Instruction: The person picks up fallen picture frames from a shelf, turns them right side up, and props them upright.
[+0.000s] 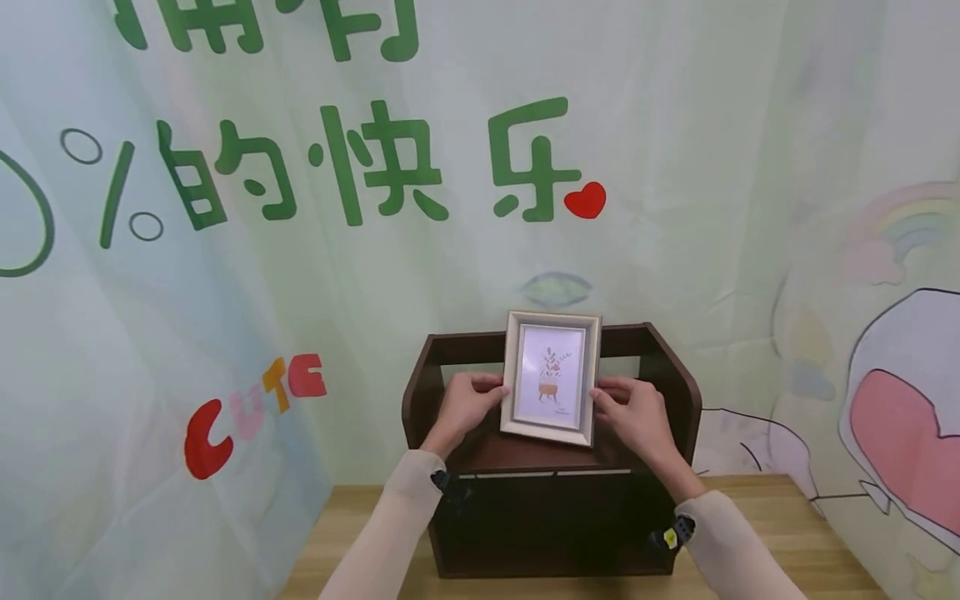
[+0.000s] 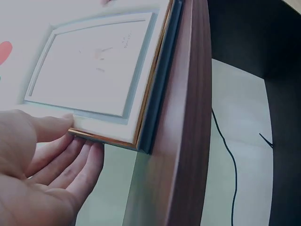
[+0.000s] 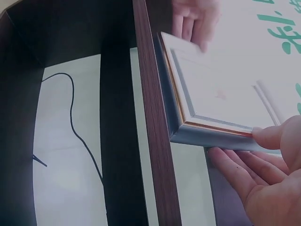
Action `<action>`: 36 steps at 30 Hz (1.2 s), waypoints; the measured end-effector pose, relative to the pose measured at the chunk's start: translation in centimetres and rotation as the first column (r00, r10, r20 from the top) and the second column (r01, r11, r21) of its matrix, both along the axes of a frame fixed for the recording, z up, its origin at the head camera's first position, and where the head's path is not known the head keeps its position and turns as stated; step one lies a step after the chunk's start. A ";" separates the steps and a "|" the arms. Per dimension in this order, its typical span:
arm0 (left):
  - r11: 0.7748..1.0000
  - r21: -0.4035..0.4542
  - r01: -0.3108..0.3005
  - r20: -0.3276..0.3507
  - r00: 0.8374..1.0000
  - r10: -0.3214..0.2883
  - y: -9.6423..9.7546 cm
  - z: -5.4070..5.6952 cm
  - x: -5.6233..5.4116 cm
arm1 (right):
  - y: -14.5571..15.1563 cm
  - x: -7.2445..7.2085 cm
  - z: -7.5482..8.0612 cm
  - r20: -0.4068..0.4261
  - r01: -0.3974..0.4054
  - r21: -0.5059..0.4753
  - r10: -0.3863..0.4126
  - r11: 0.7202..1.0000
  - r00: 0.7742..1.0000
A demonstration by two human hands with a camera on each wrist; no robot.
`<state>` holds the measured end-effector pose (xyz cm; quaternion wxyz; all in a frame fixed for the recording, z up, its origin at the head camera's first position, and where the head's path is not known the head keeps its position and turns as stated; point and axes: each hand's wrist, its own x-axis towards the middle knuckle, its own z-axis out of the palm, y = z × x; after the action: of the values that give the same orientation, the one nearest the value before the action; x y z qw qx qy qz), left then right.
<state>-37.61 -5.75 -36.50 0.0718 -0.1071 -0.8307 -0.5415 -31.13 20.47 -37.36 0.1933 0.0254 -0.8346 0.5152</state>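
A picture frame (image 1: 551,377) with a pale border and a small plant drawing stands on the upper shelf of a dark brown rack (image 1: 517,454), tilted slightly. My left hand (image 1: 467,408) pinches its left edge, thumb on the front and fingers behind. On the opposite edge, my right hand (image 1: 637,417) holds it the same way. The left wrist view shows the frame's lower edge (image 2: 146,141) right at the brown shelf board (image 2: 186,117). From the right wrist, the right thumb (image 3: 269,137) lies on the border, with the fingers behind the frame.
The rack stands on a wood-grain tabletop (image 1: 780,517) against a printed curtain (image 1: 375,292) with green characters. Side panels of the rack (image 1: 678,392) rise close outside both hands. A thin black cable (image 2: 230,150) shows through the rack's lower opening.
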 end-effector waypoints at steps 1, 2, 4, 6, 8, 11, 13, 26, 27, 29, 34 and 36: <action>1.000 0.003 -0.003 0.003 1.000 0.003 -0.1 -0.1 0.0 | 0.0 -0.1 0.1 0.003 0.000 0.002 0.000 1.000 1.000; 1.000 0.005 -0.009 0.004 1.000 0.009 -0.2 -0.1 0.1 | 0.0 -0.2 0.1 0.007 0.001 0.004 -0.001 1.000 1.000; 1.000 0.012 -0.020 0.009 1.000 0.019 -0.4 -0.3 0.2 | -0.1 -0.5 0.1 0.013 0.003 0.003 -0.003 1.000 1.000; 0.999 0.022 -0.035 0.014 0.999 0.035 -0.5 -0.4 0.5 | -0.2 -0.7 0.2 0.014 0.004 0.001 -0.004 1.000 1.000; 0.998 0.034 -0.046 0.011 0.999 0.045 -0.6 -0.6 0.8 | -0.3 -1.0 0.2 0.012 0.003 -0.003 -0.003 1.000 1.000; 0.997 0.042 -0.059 -0.003 0.998 0.059 -0.7 -0.8 1.2 | -0.4 -1.3 0.1 0.004 0.000 -0.008 0.000 1.000 1.000; 0.997 0.043 -0.065 -0.012 0.998 0.065 -0.8 -0.8 1.5 | -0.4 -1.4 0.0 0.002 -0.002 -0.013 0.002 1.000 1.000; 0.996 0.064 -0.065 -0.044 0.997 0.068 -0.7 -0.6 2.7 | -0.5 -1.6 -0.3 -0.009 0.005 -0.025 -0.006 1.000 1.000; 0.996 0.065 -0.067 -0.041 0.997 0.070 -0.7 -0.6 2.7 | -0.5 -1.6 -0.3 -0.010 0.007 -0.025 -0.007 1.000 1.000; 0.995 0.064 -0.071 -0.048 0.996 0.074 -0.7 -0.6 2.6 | -0.5 -1.5 -0.3 -0.010 0.006 -0.028 -0.006 1.000 1.000; 0.995 0.055 -0.083 -0.055 0.995 0.086 -0.7 -0.6 2.5 | -0.5 -1.4 -0.2 -0.002 -0.005 -0.021 0.005 1.000 1.000; 0.996 0.035 -0.086 -0.064 0.994 0.088 -0.7 -0.6 2.6 | -0.3 -1.1 -0.1 -0.001 0.003 0.025 -0.003 1.000 1.000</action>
<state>-34.96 -6.49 -37.09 0.1242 -0.0876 -0.8230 -0.5473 -32.20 20.14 -37.42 0.1942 0.0271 -0.8410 0.5042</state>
